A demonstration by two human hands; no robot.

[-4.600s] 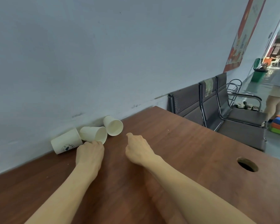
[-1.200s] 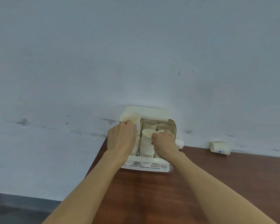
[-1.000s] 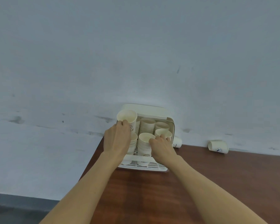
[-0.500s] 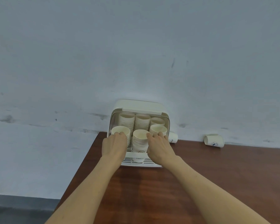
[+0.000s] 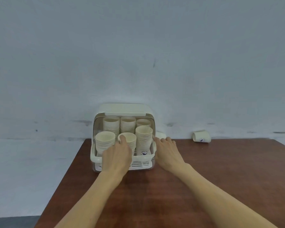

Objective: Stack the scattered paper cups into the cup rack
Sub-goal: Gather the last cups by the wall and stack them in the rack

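- Head view, centre of frame: the cream plastic cup rack [image 5: 95,155] with a raised lid stood at the far left corner of the dark brown wooden table [image 5: 220,178], against the pale grey wall [image 5: 138,46].
- Six stacks of off-white paper cups filled the rack: three at the back, three at the front.
- Change from half a second before: both hands had come off the front stacks. The right hand [image 5: 167,152] had moved out past the rack's right side, toward the cup on its side behind the rack [image 5: 161,134].
- The left hand [image 5: 117,157] lay on the front middle stack [image 5: 127,139], fingertips on the rim of its top cup, the fingers loosely bent; whether they pinched the rim could not be told.
- The right hand held nothing, fingers fairly straight and spread.
- Judgement: the two carried cups looked seated; the next pick-up seemed under way.
- Still loose: that cup behind the rack, and a second paper cup on its side [image 5: 201,139] by the wall, right of centre.
- Writing: a small dark round emblem on the front right stack [image 5: 144,137] and on the far loose cup; too small to read.
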